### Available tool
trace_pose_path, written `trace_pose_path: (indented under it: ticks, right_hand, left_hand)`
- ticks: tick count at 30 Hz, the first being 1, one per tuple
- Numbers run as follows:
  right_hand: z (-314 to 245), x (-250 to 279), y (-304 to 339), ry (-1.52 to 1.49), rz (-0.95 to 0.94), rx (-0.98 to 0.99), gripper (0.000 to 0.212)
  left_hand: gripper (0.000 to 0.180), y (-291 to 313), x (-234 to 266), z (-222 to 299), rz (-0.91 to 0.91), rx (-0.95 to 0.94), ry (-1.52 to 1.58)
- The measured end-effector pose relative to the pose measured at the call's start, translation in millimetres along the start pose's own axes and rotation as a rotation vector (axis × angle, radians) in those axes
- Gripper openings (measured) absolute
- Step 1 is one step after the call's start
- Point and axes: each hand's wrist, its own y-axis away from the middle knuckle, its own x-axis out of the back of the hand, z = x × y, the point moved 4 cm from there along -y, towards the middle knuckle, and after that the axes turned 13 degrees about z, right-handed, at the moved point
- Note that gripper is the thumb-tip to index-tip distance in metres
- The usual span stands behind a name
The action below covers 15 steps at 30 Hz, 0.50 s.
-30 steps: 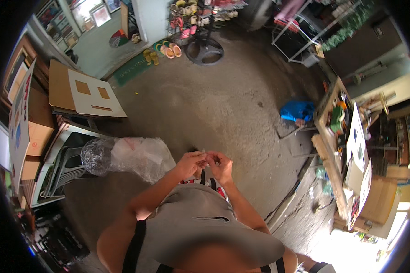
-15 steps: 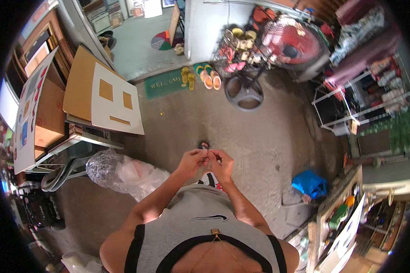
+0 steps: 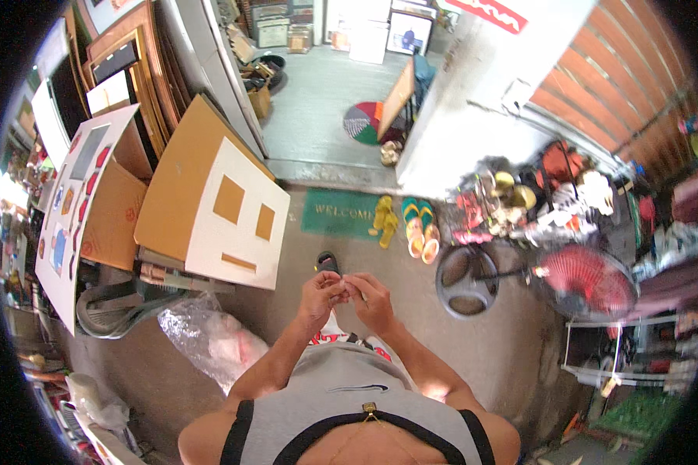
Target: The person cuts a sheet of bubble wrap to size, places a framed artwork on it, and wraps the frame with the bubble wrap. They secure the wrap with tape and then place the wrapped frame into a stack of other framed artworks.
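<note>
In front of my waist, my left hand (image 3: pixel 318 301) and my right hand (image 3: pixel 372 302) meet with their fingertips almost touching. The fingers of both are bent into a pinch. Whatever lies between them, if anything, is too small to make out. Just beyond the hands, a dark sandal (image 3: pixel 327 262) is on my foot. Farther ahead on the floor lie a green doormat (image 3: pixel 326 225), yellow slippers (image 3: pixel 386 222) and a green and pink pair of sandals (image 3: pixel 416 231).
At left, a white board with cut-out openings (image 3: pixel 244 217) leans against brown cardboard, above a plastic-wrapped bundle (image 3: pixel 217 337). A doorway with a grey floor (image 3: pixel 310 116) opens ahead. To the right stand a red fan (image 3: pixel 589 280) with a round base (image 3: pixel 467 283), heaped shoes and a white rack (image 3: pixel 593 349).
My view has moved toward the doorway and turned, so the mat is nearer and the fan sits farther right and lower. One foot has come forward. Both hands stay together in a pinch.
</note>
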Motion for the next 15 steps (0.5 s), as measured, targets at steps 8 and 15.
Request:
trace_pose_path:
  ticks: [8, 15]
  right_hand:
    - [97, -95, -207, -0.069, -0.015, -0.342, 0.02]
    - [186, -167, -337, -0.821, 0.05, -1.112, 0.026]
  left_hand:
    - [0.027, -182, -67, 163, -0.091, -0.302, -0.298]
    - [0.027, -311, -126, 266, -0.075, -1.085, -0.913]
